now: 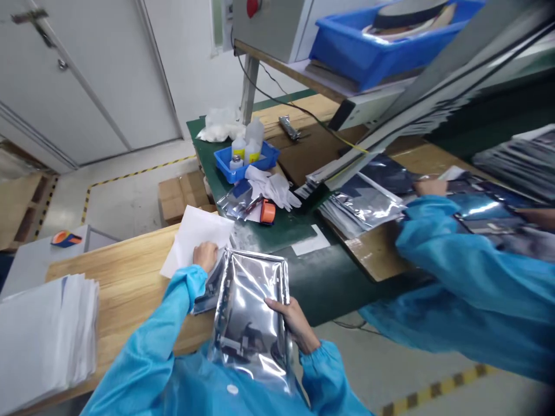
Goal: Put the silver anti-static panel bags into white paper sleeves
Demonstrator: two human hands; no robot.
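In front of my body, my right hand [295, 323] grips a shiny silver foil bag [251, 294] by its right edge, thumb on top. The bag is flat and tilted toward me, reflecting the light. My left hand [205, 256] is closed at the lower part of some white paper sheets [197, 228]; its fingertips are hidden. Beneath that hand, another dark silvery bag [212, 286] lies on the wooden board, partly covered by the held bag.
At left stands a stack of white paper [50, 341] on the wooden board [130, 266]. Ahead are a blue tray [247, 162] of bottles, white gloves [273, 186] and an orange tape dispenser [267, 212]. On the right, a co-worker's blue sleeve [468, 248] reaches over piled foil bags [364, 202].
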